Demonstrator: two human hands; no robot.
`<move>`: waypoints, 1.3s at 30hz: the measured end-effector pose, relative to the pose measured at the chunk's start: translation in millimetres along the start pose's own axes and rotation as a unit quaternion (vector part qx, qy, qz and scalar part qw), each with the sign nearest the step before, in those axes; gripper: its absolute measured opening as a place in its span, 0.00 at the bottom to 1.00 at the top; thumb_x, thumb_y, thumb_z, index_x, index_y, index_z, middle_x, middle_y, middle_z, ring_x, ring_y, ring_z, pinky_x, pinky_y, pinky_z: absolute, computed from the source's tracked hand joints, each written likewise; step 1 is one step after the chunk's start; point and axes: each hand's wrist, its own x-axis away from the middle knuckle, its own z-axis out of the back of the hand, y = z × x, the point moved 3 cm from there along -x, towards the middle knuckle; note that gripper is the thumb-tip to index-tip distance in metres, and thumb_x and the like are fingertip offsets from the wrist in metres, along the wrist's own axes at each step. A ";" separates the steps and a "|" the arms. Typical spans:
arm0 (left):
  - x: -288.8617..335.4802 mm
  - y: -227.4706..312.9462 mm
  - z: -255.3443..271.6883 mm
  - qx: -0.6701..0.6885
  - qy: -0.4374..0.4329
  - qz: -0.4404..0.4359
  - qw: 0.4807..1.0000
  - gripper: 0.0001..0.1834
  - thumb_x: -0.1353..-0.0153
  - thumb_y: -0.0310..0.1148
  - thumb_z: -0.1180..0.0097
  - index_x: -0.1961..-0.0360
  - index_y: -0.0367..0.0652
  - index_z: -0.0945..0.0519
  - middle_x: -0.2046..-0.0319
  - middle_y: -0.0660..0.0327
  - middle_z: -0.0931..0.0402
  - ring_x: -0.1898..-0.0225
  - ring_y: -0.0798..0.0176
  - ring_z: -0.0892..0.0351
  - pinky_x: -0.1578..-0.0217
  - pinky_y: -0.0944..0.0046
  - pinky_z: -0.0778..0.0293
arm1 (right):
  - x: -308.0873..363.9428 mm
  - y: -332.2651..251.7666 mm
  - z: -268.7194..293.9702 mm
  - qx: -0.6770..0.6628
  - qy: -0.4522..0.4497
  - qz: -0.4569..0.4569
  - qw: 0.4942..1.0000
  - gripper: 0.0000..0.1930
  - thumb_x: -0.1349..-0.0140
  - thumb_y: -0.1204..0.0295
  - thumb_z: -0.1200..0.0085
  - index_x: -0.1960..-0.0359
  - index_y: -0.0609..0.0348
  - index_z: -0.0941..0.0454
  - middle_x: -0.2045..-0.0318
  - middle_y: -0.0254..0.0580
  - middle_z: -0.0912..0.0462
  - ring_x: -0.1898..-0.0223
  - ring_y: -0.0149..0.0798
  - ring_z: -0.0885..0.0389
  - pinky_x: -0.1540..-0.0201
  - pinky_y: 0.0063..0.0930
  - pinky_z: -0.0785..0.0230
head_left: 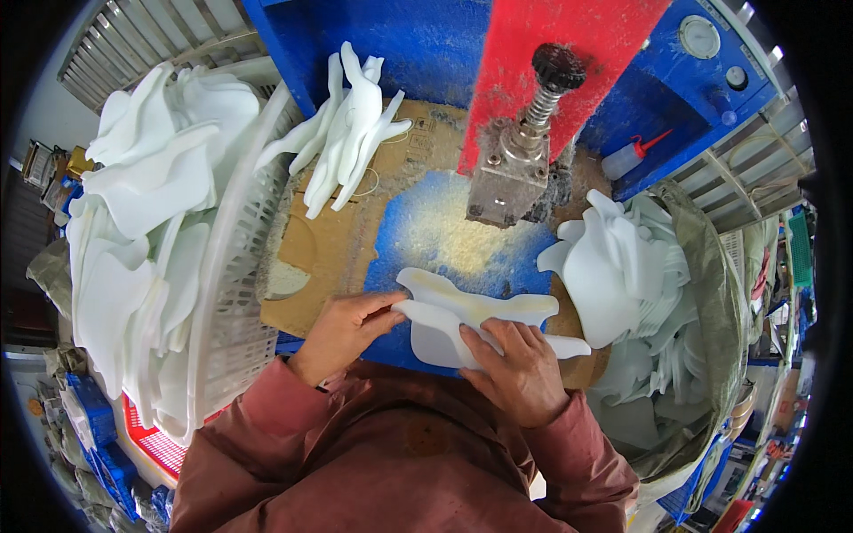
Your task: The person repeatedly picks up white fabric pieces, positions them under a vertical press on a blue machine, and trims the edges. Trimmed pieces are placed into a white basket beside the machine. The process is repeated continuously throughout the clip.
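Note:
At the front edge of the blue machine table, a white, foam-like curved piece [434, 343] lies under my hands. My left hand [342, 336] pinches its left end between thumb and fingers. Over its right part, my right hand [518, 366] is closed, with the thumb on the near side. Directly behind is a second white piece [471, 303] with a yellowish, wavy edge, touching or overlapping the first; I cannot tell which. Beyond them sits a metal machine head [508, 182] with a spring and black knob, above pale yellow powder [462, 240].
A white slatted basket [235, 293] at left is heaped with white pieces. More pieces [354, 124] lie on cardboard at the back left. At right, a lined bin [724, 355] holds a stack. A red-tipped bottle [624, 160] and gauge [699, 37] are at back right.

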 end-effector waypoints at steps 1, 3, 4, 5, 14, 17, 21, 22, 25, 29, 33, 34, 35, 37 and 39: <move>-5.9 0.8 -0.5 -0.057 0.032 -0.064 0.996 0.13 0.33 0.26 0.35 0.48 0.36 0.14 0.59 0.55 0.13 0.61 0.66 0.14 0.60 0.64 0.19 | -4.9 3.5 -3.5 0.004 0.001 -0.002 1.000 0.29 0.45 0.66 0.30 0.40 0.55 0.21 0.52 0.42 0.25 0.52 0.47 0.21 0.52 0.43 0.28; -20.2 -2.4 -1.6 -0.108 0.067 -0.111 0.986 0.12 0.34 0.26 0.34 0.50 0.37 0.13 0.59 0.55 0.14 0.61 0.63 0.14 0.61 0.63 0.20 | -13.1 10.1 -10.7 0.003 0.005 -0.005 1.000 0.29 0.45 0.66 0.29 0.40 0.55 0.21 0.51 0.43 0.25 0.52 0.48 0.21 0.51 0.44 0.28; -25.1 -3.3 -1.9 -0.129 0.086 -0.140 0.978 0.12 0.35 0.26 0.33 0.51 0.37 0.13 0.59 0.55 0.14 0.61 0.61 0.14 0.61 0.63 0.20 | -16.5 13.5 -14.5 0.002 0.005 -0.008 1.000 0.29 0.46 0.66 0.28 0.40 0.55 0.21 0.51 0.44 0.24 0.52 0.49 0.21 0.51 0.44 0.28; -28.9 -5.4 -2.4 -0.146 0.098 -0.143 0.974 0.12 0.36 0.26 0.33 0.52 0.37 0.13 0.59 0.55 0.15 0.62 0.59 0.14 0.61 0.62 0.20 | -19.7 16.6 -18.2 0.001 0.006 -0.007 1.000 0.29 0.45 0.66 0.28 0.41 0.56 0.21 0.51 0.44 0.24 0.52 0.48 0.21 0.51 0.44 0.28; -54.8 -16.9 -7.2 -0.215 0.122 -0.151 0.957 0.11 0.39 0.27 0.31 0.55 0.39 0.12 0.60 0.55 0.18 0.62 0.51 0.15 0.60 0.57 0.19 | -33.9 34.9 -37.9 -0.002 -0.010 -0.020 1.000 0.28 0.45 0.66 0.29 0.42 0.56 0.21 0.53 0.42 0.25 0.54 0.46 0.22 0.51 0.42 0.28; -57.0 -20.6 -8.7 -0.235 0.125 -0.152 0.952 0.11 0.39 0.27 0.31 0.55 0.38 0.12 0.60 0.55 0.18 0.62 0.53 0.15 0.61 0.58 0.20 | -35.7 38.1 -41.3 -0.001 -0.012 -0.019 1.000 0.28 0.45 0.65 0.29 0.42 0.57 0.21 0.53 0.41 0.25 0.54 0.45 0.21 0.50 0.41 0.28; -58.9 -25.5 -11.5 -0.242 0.139 -0.146 0.949 0.11 0.41 0.26 0.32 0.56 0.40 0.12 0.62 0.55 0.19 0.61 0.51 0.16 0.59 0.56 0.20 | -37.7 40.4 -47.9 -0.006 -0.015 -0.020 1.000 0.27 0.45 0.65 0.29 0.42 0.56 0.21 0.53 0.41 0.25 0.53 0.46 0.21 0.49 0.42 0.28; -59.4 -26.4 -11.9 -0.235 0.142 -0.138 0.952 0.11 0.42 0.26 0.31 0.57 0.41 0.12 0.63 0.56 0.19 0.60 0.50 0.16 0.58 0.55 0.20 | -38.0 41.1 -49.3 -0.007 -0.016 -0.022 1.000 0.27 0.45 0.65 0.29 0.42 0.56 0.21 0.53 0.41 0.25 0.53 0.46 0.21 0.49 0.42 0.28; -60.4 -27.0 -13.2 -0.239 0.137 -0.121 0.954 0.12 0.42 0.26 0.32 0.56 0.41 0.12 0.63 0.55 0.19 0.60 0.49 0.16 0.58 0.54 0.20 | -38.8 43.7 -52.4 0.014 -0.019 -0.028 0.999 0.27 0.44 0.64 0.30 0.42 0.56 0.21 0.53 0.41 0.25 0.52 0.46 0.21 0.48 0.43 0.28; -61.3 -24.4 -12.0 -0.245 0.122 -0.117 0.955 0.11 0.40 0.27 0.32 0.56 0.41 0.12 0.63 0.54 0.19 0.60 0.48 0.17 0.57 0.54 0.20 | -39.2 47.2 -52.7 0.012 -0.022 -0.031 0.999 0.26 0.43 0.65 0.31 0.42 0.56 0.21 0.52 0.42 0.25 0.53 0.47 0.22 0.48 0.44 0.28; -64.9 -24.7 -9.6 -0.216 0.108 -0.086 0.967 0.10 0.39 0.29 0.33 0.56 0.41 0.12 0.63 0.53 0.17 0.60 0.47 0.16 0.57 0.53 0.20 | -40.2 50.2 -52.2 0.014 -0.026 -0.038 0.999 0.25 0.44 0.64 0.31 0.44 0.57 0.20 0.53 0.43 0.25 0.53 0.46 0.22 0.48 0.43 0.28; -65.9 -25.3 -9.5 -0.201 0.109 -0.076 0.971 0.10 0.38 0.30 0.33 0.57 0.40 0.12 0.63 0.52 0.17 0.60 0.46 0.16 0.56 0.53 0.20 | -40.6 50.7 -52.4 0.016 -0.024 -0.038 0.999 0.25 0.44 0.64 0.31 0.44 0.58 0.20 0.54 0.43 0.25 0.53 0.46 0.22 0.48 0.43 0.29; -66.6 -25.8 -9.5 -0.211 0.103 -0.067 0.970 0.10 0.38 0.30 0.33 0.56 0.40 0.12 0.62 0.51 0.17 0.59 0.46 0.16 0.56 0.54 0.20 | -40.7 51.0 -52.6 0.016 -0.020 -0.037 0.999 0.25 0.44 0.64 0.32 0.45 0.58 0.20 0.54 0.43 0.25 0.52 0.46 0.22 0.48 0.43 0.29; -68.1 -26.6 -9.4 -0.215 0.095 -0.055 0.970 0.11 0.37 0.30 0.33 0.54 0.39 0.12 0.59 0.50 0.16 0.57 0.45 0.15 0.55 0.55 0.21 | -41.0 51.3 -53.6 0.015 -0.014 -0.035 0.999 0.24 0.43 0.64 0.32 0.46 0.58 0.19 0.54 0.43 0.26 0.52 0.46 0.22 0.48 0.43 0.29; -70.3 -26.8 -9.3 -0.209 0.098 -0.058 0.971 0.09 0.38 0.30 0.33 0.57 0.40 0.12 0.62 0.51 0.16 0.59 0.45 0.16 0.56 0.53 0.21 | -41.1 52.4 -55.9 0.007 -0.029 -0.046 0.998 0.24 0.42 0.64 0.32 0.45 0.57 0.19 0.51 0.44 0.26 0.50 0.48 0.23 0.47 0.45 0.30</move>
